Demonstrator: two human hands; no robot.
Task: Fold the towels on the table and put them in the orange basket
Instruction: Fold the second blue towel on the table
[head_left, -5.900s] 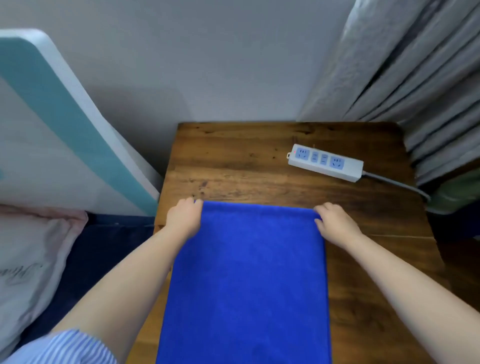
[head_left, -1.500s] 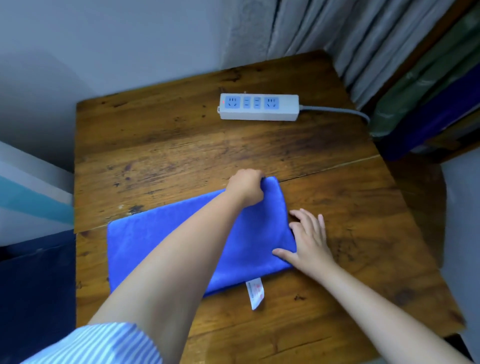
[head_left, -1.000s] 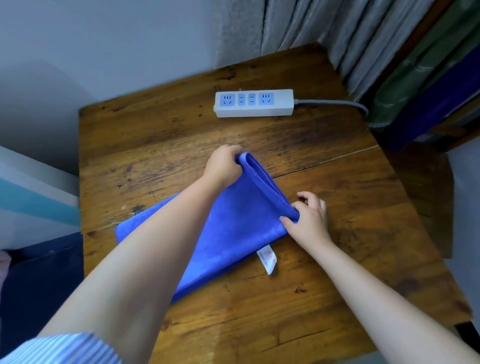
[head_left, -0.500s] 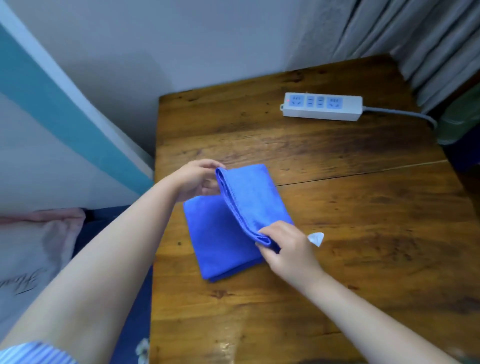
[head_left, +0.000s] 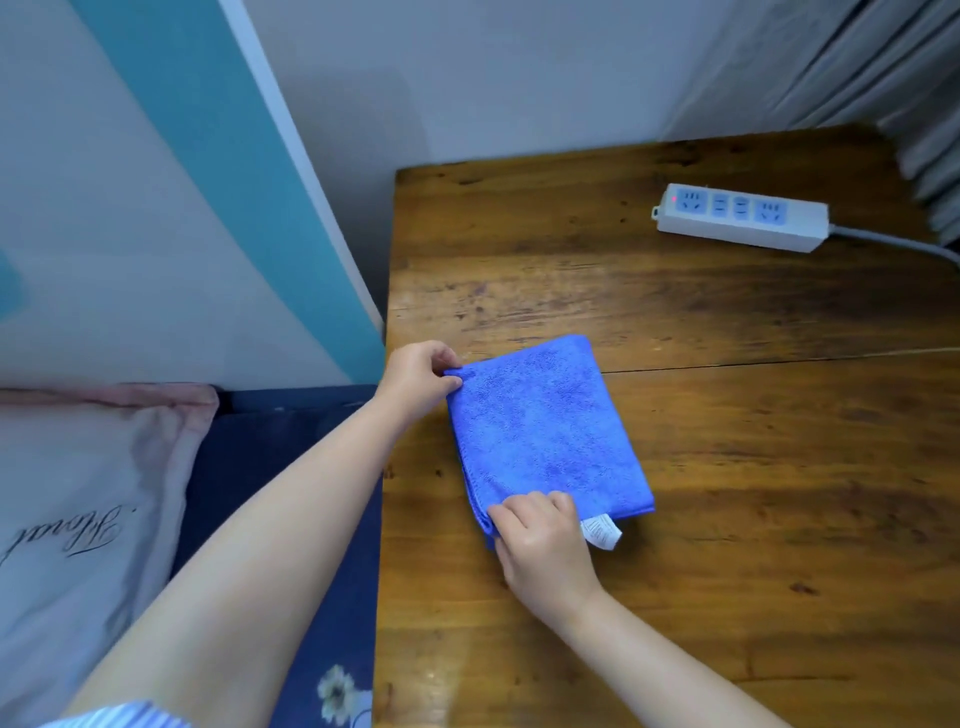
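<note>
A blue towel (head_left: 545, 426) lies folded into a small rectangle near the left edge of the wooden table (head_left: 727, 467). Its white label (head_left: 601, 531) sticks out at the near edge. My left hand (head_left: 418, 382) pinches the towel's far left corner. My right hand (head_left: 540, 545) pinches the near left corner, beside the label. The orange basket is not in view.
A white power strip (head_left: 740, 218) with a grey cable lies at the table's far right. Grey curtains (head_left: 857, 62) hang behind it. Left of the table are a dark blue bedcover (head_left: 291, 467), a pale pillow (head_left: 78, 509) and a white and teal board (head_left: 208, 156).
The long folded towel was folded over from right to left into a small rectangle. Both hands carried the right end across and now hold the stacked left corners flat.
</note>
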